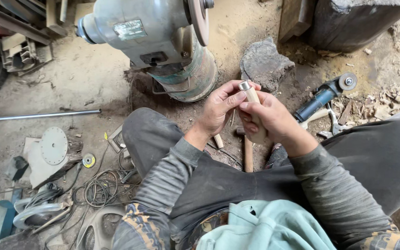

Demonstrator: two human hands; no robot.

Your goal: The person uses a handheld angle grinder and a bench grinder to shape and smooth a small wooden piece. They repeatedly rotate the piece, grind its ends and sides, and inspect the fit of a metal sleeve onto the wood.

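While gripped, wooden handle point(253, 99) in both hands.

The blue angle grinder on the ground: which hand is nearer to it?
Right. The right hand, holding the wooden handle, is just left of the angle grinder; the left hand is farther left, behind the right.

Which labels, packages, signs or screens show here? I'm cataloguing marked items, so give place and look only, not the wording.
Nameplate: small pale rectangular metal plate with dark lines of text, fixed to the grey housing of the bench grinder at top centre.
No packages, signs or screens are visible.
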